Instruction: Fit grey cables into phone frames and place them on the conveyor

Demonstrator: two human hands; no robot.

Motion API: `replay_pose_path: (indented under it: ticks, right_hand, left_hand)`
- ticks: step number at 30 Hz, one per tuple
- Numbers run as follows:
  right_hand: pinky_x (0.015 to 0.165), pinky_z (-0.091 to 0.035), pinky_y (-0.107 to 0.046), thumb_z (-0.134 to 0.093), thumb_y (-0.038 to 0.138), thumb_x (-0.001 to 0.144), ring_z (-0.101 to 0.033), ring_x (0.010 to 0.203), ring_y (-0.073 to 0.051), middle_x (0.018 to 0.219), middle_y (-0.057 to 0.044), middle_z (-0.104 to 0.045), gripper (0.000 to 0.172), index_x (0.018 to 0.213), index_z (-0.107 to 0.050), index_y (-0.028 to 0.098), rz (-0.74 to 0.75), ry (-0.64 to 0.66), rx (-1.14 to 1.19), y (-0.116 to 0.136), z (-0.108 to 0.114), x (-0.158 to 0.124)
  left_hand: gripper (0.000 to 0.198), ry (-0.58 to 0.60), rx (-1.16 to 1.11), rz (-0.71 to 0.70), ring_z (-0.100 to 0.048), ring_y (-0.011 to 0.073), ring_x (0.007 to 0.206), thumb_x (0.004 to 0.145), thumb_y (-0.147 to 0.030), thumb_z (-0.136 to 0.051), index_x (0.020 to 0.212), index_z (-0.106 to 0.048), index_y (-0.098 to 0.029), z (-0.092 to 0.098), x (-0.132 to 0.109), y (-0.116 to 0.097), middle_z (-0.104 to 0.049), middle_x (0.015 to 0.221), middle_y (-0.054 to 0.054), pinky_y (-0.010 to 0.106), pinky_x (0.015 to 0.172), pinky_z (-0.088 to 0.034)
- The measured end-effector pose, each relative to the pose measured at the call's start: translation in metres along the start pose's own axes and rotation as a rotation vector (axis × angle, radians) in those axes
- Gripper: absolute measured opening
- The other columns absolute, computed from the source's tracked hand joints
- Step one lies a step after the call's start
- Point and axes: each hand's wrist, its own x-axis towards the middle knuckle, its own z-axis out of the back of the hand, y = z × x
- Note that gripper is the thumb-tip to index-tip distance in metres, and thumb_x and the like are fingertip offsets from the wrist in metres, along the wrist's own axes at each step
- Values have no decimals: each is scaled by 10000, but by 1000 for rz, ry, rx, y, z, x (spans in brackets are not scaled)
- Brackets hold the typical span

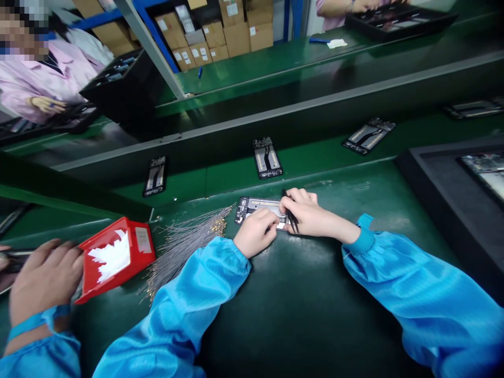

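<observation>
A phone mid-frame (262, 203) with exposed circuit parts lies on the green bench in front of me. My left hand (255, 232) rests over its near edge, fingers curled and pinched together. Whatever is between those fingertips is hidden. Black tweezers (292, 214) are held in my right hand (307, 212), tips pointing down at the frame's right end. A small white piece (281, 226) shows at the near edge between my hands. Left of my left hand lies a bundle of thin grey cables (185, 244) with gold-coloured ends.
A red bin (136, 252) with white pieces stands left, a co-worker's hand (47, 275) beside it. More phone frames (268, 158) lie along the strip behind. At right is a black foam tray (441, 194). Other people sit across the divider (236, 123).
</observation>
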Motion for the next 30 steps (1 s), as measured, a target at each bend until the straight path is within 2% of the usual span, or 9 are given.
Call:
replay_pose_path:
  ticks: [7, 15, 24, 30]
  right_hand:
    - [756, -270, -359, -505, 349, 720, -367, 883, -230, 915, -58, -388, 200, 849, -431, 215, -7, -51, 27, 1, -5, -2]
    - [750, -273, -353, -509, 355, 721, -370, 873, -221, 900, -49, -384, 203, 845, -432, 213, -7, -78, 28, 0, -8, -3]
    - [773, -278, -365, -536, 369, 719, -370, 905, -233, 926, -56, -391, 228, 857, -437, 217, 13, -79, 29, -3, -9, -3]
    - [798, -281, -356, -471, 361, 809, -386, 916, -218, 938, -54, -423, 160, 865, -438, 215, 17, -74, 120, -5, -3, -3]
  left_hand:
    - [186, 31, -65, -95, -503, 138, 718, 758, -97, -405, 780, -575, -168, 3, -1, 2, -541, 732, 26, 254, 690, -428]
    - [182, 32, -71, -133, -485, 139, 686, 732, -88, -399, 727, -567, -156, 5, -1, 2, -529, 698, 31, 246, 657, -421]
    - [167, 27, -73, -121, -482, 137, 686, 723, -93, -397, 717, -548, -164, 4, -2, 2, -523, 690, 24, 241, 647, -415]
    - [169, 12, -74, -108, -489, 136, 694, 737, -98, -397, 744, -552, -167, 3, -3, 3, -523, 697, 22, 243, 656, -419]
